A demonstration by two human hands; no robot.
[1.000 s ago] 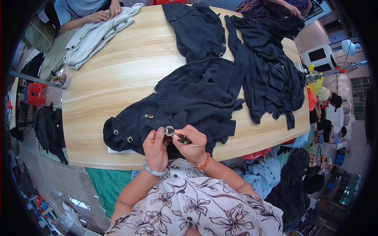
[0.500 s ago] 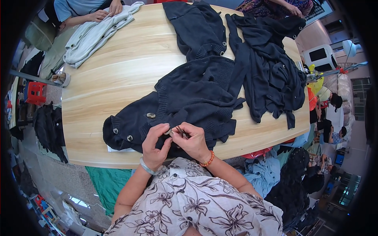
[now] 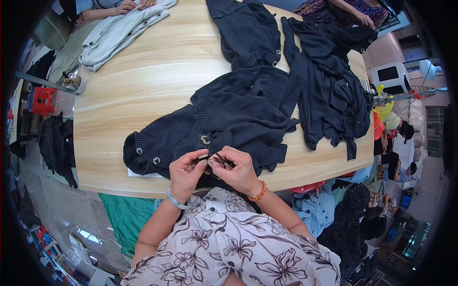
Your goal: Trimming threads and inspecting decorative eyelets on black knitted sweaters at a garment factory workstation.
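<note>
A dark navy knitted cardigan (image 3: pixel 238 107) lies spread on the wooden table in front of me. My left hand (image 3: pixel 185 172) pinches its front edge between thumb and fingers. Close beside it, my right hand (image 3: pixel 237 170) is closed around small dark thread snips (image 3: pixel 227 163), the tips pointing toward the left fingertips. Just above the fingertips a large pale-rimmed button (image 3: pixel 205 139) shows on the knit. Two more buttons sit near the ribbed end at the left, one of them a round button (image 3: pixel 156 160). What lies right between the fingertips is mostly hidden.
More dark knitwear (image 3: pixel 334 95) is heaped on the table's right side, and a folded dark cardigan (image 3: pixel 245 35) lies beyond mine. At far left, a person's hands (image 3: pixel 126 6) rest by a white cardigan (image 3: pixel 119 35). Another person's hand (image 3: pixel 366 20) shows far right.
The cardigan's front edge has shifted in my fingers: a button that was between them is no longer visible there, and another now shows just above. Both hands stay close together; the view has moved slightly.
</note>
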